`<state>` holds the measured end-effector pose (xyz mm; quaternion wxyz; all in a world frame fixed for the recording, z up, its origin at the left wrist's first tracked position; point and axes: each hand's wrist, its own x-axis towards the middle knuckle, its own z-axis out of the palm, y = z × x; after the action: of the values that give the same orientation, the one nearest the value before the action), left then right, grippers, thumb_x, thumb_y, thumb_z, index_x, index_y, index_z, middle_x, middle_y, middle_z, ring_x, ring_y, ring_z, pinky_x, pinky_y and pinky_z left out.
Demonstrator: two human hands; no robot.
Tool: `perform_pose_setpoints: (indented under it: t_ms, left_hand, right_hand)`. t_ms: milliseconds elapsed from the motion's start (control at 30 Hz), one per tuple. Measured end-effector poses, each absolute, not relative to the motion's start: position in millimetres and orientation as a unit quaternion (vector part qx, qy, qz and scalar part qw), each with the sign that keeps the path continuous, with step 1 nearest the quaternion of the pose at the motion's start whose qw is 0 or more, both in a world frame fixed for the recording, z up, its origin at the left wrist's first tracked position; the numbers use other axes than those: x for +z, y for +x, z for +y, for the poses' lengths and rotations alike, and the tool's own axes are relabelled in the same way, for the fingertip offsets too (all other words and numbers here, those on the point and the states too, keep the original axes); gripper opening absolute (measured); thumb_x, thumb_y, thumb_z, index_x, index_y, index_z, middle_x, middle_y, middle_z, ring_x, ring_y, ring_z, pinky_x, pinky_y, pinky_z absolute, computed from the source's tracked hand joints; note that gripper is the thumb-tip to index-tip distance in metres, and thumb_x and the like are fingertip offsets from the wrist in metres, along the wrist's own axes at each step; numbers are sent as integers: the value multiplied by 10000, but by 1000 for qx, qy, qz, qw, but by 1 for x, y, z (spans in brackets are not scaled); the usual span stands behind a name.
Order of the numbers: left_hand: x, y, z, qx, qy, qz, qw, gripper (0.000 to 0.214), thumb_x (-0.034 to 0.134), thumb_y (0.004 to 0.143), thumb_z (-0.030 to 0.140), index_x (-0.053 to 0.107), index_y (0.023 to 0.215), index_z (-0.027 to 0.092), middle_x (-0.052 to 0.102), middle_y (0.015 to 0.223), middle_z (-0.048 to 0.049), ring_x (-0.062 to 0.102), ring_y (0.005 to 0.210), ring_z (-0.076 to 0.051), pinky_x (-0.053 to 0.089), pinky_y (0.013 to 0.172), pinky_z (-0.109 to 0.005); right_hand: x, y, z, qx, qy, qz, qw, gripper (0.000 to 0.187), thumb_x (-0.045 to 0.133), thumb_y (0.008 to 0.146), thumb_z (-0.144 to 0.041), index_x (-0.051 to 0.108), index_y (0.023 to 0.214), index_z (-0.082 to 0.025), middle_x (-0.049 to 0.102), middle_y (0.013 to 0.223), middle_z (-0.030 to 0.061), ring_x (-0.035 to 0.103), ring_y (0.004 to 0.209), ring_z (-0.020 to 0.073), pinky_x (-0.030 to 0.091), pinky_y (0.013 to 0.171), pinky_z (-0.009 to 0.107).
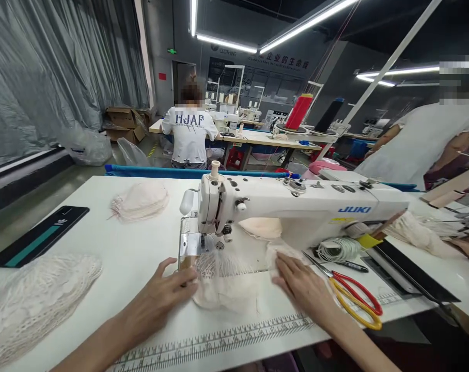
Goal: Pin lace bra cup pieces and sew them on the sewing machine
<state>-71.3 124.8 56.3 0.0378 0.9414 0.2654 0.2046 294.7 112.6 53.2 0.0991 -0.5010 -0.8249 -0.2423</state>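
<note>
Fingers of the left hand (160, 297) and right hand (302, 287) lie spread flat on the lace fabric (222, 281) between them, probably under the Juki sewing machine (296, 206) needle; scissors (356, 299) just beyond the right fingers on the table (114, 248).

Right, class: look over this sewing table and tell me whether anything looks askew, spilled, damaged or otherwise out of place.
Nothing stands out. Both hands, left hand and right hand, lie flat on the lace fabric at the sewing machine; the scissors rest beside it.
</note>
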Motion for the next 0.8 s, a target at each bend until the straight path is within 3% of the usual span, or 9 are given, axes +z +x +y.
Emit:
perform_pose_setpoints:
  t_ms: [100, 200, 300, 433, 567, 800]
  left_hand:
    - [56, -60, 139, 213, 944, 252, 31, 611, 278, 650, -153, 495, 1109, 185, 580, 1191, -93, 533, 1115, -157, 159, 1023, -424]
    - [55, -54, 149, 216, 948, 235, 21, 579, 278, 693, -139, 501, 1116, 188, 577, 1179, -103, 500, 1152, -168, 174, 1015, -426]
    - [56, -54, 155, 230, 944, 236, 12, 495, 263, 815, -87, 518, 1115, 213, 609, 1116, -74, 520, 1101, -147, 200, 981, -383]
    - [57, -54, 165, 236, 943, 236, 6, 367, 287, 925, 22, 539, 1107, 217, 649, 1034, -25, 529, 1068, -132, 195, 939, -346]
    - [52, -53, 178, 247, 938, 241, -34, 279, 341, 957, 104, 548, 1119, 198, 653, 1067, -43, 505, 1103, -159, 196, 948, -373]
    - [48, -50, 193, 256, 929, 253, -86, 312, 316, 949, 85, 558, 1129, 166, 652, 1030, -89, 494, 1098, -186, 211, 968, -418]
  right_hand:
    - [69, 280, 115, -245, -535, -802, 107, 251, 383, 934, -215, 605, 867, -118, 669, 875, 135, 631, 724, 256, 501, 607, 375]
    - [83, 227, 119, -120, -452, -857, 215, 214, 373, 946, -179, 576, 977, -121, 652, 925, 112, 607, 807, 199, 496, 679, 312]
    - [82, 178, 131, -1, -359, -907, 221, 140, 451, 923, -183, 571, 988, -152, 627, 1031, 87, 579, 898, 180, 485, 756, 304]
    - [65, 164, 151, -25, -369, -912, 176, 189, 593, 857, -238, 577, 1008, -126, 618, 1088, 112, 570, 948, 222, 485, 758, 346]
    - [54, 174, 165, -59, -413, -895, 158, 306, 697, 771, -309, 596, 997, -129, 646, 991, 109, 572, 925, 250, 483, 724, 365]
    - [57, 177, 191, -93, -395, -895, 186, 161, 731, 729, -251, 642, 845, -185, 655, 923, 62, 571, 861, 230, 480, 740, 360]
